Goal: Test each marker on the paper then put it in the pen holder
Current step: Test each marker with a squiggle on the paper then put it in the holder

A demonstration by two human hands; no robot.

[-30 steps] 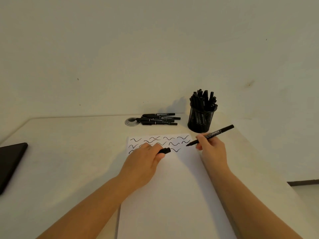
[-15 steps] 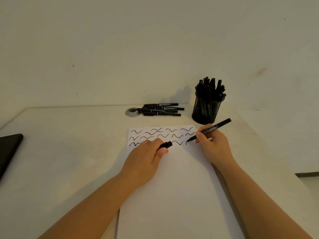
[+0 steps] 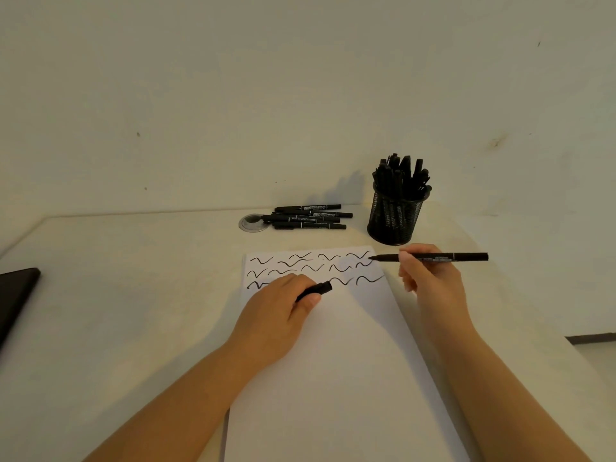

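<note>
White paper [image 3: 333,361] lies on the table, its top rows filled with black squiggles. My right hand [image 3: 430,281] holds an uncapped black marker [image 3: 466,257] level, its tip lifted just off the paper's upper right corner. Resting on the paper, my left hand [image 3: 276,315] grips the marker's black cap [image 3: 316,290]. A black mesh pen holder [image 3: 393,218] packed with several markers stands behind the paper at the right. Several loose black markers [image 3: 310,217] lie in a pile to the left of the holder.
A round grey cable grommet [image 3: 250,225] sits under the left end of the loose pile. A dark flat object [image 3: 15,298] lies at the table's left edge. The wall rises close behind the table; the table's right edge runs near my right forearm.
My right hand drew a new squiggle at the right end of the third row, then lifted the marker and turned it level. My left hand stayed on the paper with the cap.
</note>
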